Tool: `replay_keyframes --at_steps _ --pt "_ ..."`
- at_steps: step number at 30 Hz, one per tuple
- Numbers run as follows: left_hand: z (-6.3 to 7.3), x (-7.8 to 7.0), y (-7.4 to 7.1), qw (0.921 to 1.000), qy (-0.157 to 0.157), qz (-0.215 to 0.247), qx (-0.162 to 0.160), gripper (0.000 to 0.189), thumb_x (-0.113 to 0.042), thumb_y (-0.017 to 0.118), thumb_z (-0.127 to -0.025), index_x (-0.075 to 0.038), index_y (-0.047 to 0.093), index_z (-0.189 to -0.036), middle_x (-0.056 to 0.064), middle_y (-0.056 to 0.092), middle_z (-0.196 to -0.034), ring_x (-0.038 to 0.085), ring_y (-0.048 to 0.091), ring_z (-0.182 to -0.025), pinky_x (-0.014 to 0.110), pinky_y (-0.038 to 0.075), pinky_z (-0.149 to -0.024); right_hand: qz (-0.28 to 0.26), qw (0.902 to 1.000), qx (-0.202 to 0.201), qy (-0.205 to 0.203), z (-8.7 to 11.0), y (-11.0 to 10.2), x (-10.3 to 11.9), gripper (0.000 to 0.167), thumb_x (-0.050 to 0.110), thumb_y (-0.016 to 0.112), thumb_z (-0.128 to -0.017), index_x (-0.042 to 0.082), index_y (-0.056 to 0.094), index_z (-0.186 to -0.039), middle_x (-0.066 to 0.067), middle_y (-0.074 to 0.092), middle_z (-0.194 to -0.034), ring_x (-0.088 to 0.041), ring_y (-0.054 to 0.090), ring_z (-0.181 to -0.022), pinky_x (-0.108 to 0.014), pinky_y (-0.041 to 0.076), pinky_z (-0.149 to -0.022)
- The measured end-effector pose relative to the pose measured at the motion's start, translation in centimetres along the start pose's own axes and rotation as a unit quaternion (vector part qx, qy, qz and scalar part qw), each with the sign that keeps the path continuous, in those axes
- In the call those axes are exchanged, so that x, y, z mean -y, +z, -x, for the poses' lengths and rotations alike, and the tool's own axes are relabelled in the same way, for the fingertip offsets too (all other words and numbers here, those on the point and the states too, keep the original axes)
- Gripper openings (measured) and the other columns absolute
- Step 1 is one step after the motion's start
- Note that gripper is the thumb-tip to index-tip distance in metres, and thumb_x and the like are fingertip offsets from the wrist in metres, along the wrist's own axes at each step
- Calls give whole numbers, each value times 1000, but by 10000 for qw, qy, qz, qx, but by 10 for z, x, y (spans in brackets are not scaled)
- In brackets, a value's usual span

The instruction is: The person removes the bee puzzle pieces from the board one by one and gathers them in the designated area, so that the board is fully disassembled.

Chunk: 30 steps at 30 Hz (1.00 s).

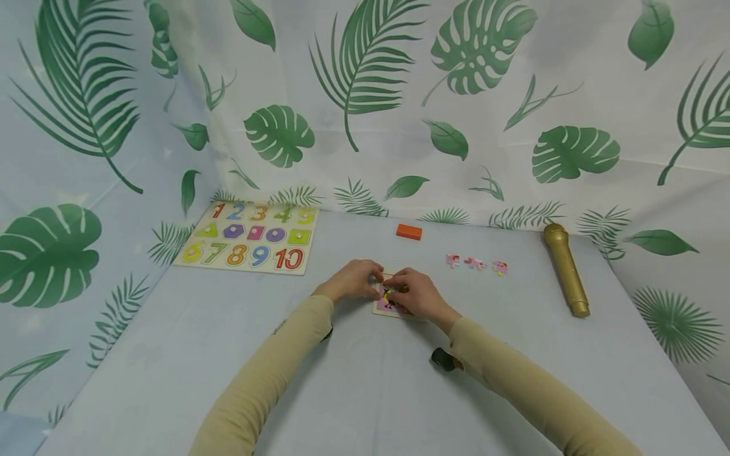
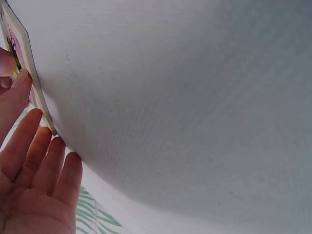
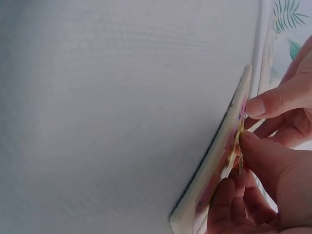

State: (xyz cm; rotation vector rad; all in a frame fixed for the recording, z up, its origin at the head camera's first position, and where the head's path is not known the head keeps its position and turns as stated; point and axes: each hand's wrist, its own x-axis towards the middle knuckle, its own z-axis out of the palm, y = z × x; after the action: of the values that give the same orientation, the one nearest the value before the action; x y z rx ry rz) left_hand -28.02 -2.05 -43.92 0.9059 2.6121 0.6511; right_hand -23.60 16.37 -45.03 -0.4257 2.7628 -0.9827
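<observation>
A small jigsaw board (image 1: pixel 383 310) with a pink picture lies on the table between my two hands. My left hand (image 1: pixel 355 280) is at its left side. In the left wrist view the left thumb (image 2: pixel 20 90) presses on the board's face, and the other fingers stretch out along its edge. My right hand (image 1: pixel 423 296) is over the right part of the board. Thumb and index finger pinch a thin jigsaw piece (image 3: pixel 241 153), tilted up close over the picture. Much of the picture is hidden behind both hands.
Loose pink jigsaw pieces (image 1: pixel 476 263) lie to the right, beyond my right hand. An orange block (image 1: pixel 409 232) sits farther back. A number-and-shape board (image 1: pixel 246 238) lies at the back left, and a gold microphone (image 1: pixel 567 271) at the right. A leaf-print cloth hangs behind.
</observation>
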Motion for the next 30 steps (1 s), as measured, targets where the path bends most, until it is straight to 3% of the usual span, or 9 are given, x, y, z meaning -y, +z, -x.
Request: replay_keyframes --at_steps 7,12,23,30 --pt "0 2 0 10000 43 -10 -3 33 -16 80 -82 -4 70 -112 9 57 -137 25 47 -132 34 34 -112 17 9999 -119 -51 5 -10 -2 26 17 70 -92 7 72 -116 -9 62 -115 -24 61 -102 -41 54 -90" --pt "-1 2 1 10000 19 49 46 34 -17 79 -83 -4 69 -114 9 56 -138 24 47 -132 34 33 -113 13 9994 -319 121 5 -25 -16 28 20 68 -93 7 71 -118 -12 61 -119 -28 60 -104 -44 53 -92" --pt "-1 1 0 9997 -148 168 86 37 -16 78 -84 -4 67 -117 7 54 -141 24 43 -135 34 30 -115 -246 9898 -642 1244 13 -73 -61 36 25 63 -96 9 64 -128 -15 54 -131 -33 50 -118 -48 48 -97" --pt "0 2 1 9995 -139 254 86 36 -15 79 -83 -4 67 -116 7 54 -140 24 44 -135 34 31 -114 42 9883 -641 1381 17 -86 -85 38 22 68 -93 3 65 -125 -19 56 -126 -33 52 -108 -40 48 -83"
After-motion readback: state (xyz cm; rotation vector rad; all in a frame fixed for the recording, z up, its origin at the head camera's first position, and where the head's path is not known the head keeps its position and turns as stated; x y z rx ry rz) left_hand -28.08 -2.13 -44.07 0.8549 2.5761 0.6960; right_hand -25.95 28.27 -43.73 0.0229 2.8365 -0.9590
